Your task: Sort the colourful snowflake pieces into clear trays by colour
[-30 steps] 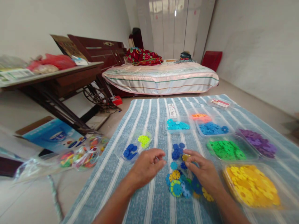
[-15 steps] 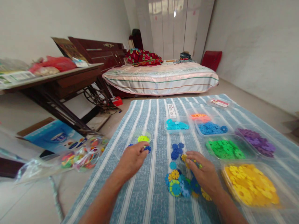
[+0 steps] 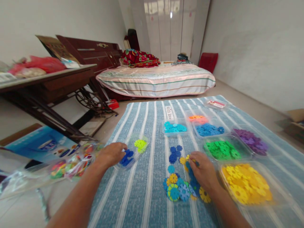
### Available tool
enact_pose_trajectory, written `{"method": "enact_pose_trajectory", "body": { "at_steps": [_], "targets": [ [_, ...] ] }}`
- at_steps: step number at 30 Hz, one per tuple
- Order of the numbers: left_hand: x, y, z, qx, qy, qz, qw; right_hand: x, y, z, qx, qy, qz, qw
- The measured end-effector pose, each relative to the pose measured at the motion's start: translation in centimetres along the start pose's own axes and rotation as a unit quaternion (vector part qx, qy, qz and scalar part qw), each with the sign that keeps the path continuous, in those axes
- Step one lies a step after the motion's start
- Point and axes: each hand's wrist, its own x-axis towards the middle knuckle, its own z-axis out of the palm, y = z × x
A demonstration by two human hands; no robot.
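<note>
My left hand (image 3: pixel 111 154) is at the left side of a small clear container holding dark blue snowflake discs (image 3: pixel 127 157). Its fingers are curled at the rim, and whatever they may hold is hidden. Lime discs (image 3: pixel 140 145) lie in the container's far part. My right hand (image 3: pixel 203 169) is closed at the right of a mixed pile of discs (image 3: pixel 181 189), its fingertips on a yellow disc (image 3: pixel 187 157). Another yellow disc (image 3: pixel 182 160) lies just left of it. Several loose dark blue discs (image 3: pixel 174 154) lie beyond the pile.
Clear boxes hold yellow (image 3: pixel 247 183), green (image 3: pixel 222 150), purple (image 3: pixel 250 142), blue (image 3: pixel 209 129), light blue (image 3: pixel 175 127) and orange discs (image 3: pixel 197 117). A lidded box (image 3: pixel 216 104) stands at the back of the striped cloth (image 3: pixel 140 196). Bags of toys (image 3: pixel 73 164) lie on the left floor.
My left hand has moved left, from holding a dark blue disc near the lime discs to the dark blue ones. The right hand remains by the pile, and the view has shifted slightly.
</note>
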Motion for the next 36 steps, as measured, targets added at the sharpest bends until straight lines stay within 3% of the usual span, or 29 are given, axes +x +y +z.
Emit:
{"method": "enact_pose_trajectory", "body": {
  "at_steps": [3,6,8,10,15,23,36],
  "targets": [
    [-0.9,2.0,-1.1,0.033,0.047,-0.021,0.998,0.1,0.0,0.0,-0.001,0.0,0.003,1.0],
    [-1.7,5.3,-1.0,-0.042,0.05,0.096,0.993,0.2,0.1,0.0,-0.003,0.0,0.006,1.0],
    [-2.0,8.1,0.1,-0.101,0.011,0.172,0.98,0.2,0.2,0.0,-0.008,-0.001,0.008,1.0],
    [-1.9,10.8,1.6,-0.104,-0.015,0.196,0.975,0.1,0.4,0.1,-0.016,-0.003,0.006,1.0],
    [-1.0,15.2,4.8,-0.065,-0.023,0.171,0.983,0.1,0.6,0.1,-0.027,-0.011,0.005,1.0],
    [0.1,15.7,6.5,-0.11,-0.03,0.176,0.978,0.2,0.7,0.2,-0.021,-0.019,0.021,0.999],
    [-0.1,14.2,7.6,-0.226,-0.015,0.165,0.96,0.1,0.6,0.2,-0.02,-0.02,0.022,0.999]
  ]
}}
